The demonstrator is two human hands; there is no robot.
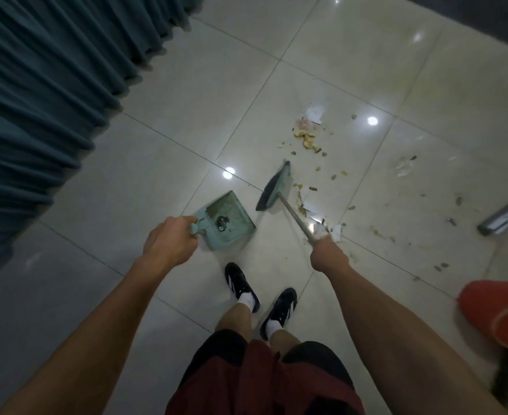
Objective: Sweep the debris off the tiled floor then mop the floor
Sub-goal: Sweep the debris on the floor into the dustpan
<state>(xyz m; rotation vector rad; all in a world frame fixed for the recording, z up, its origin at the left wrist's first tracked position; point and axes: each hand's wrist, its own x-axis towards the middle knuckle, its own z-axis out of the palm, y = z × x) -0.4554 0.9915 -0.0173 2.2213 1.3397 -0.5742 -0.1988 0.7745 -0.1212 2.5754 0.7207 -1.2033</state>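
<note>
I have the left hand (168, 244) curled round the dustpan (225, 220) handle, and the right hand (329, 254) gripping the broom (275, 190) shaft low down; both sets of fingers are wrapped tight. The debris (306, 139) lies scattered on the floor (186, 85) beyond and right of the broom head: crumbs, peel and paper scraps. I judge it light and loose, the scraps likely to skid on glossy tile, so short, gentle strokes toward the dustpan suit. The broom looks light and stiff; my low grip should steer it well.
</note>
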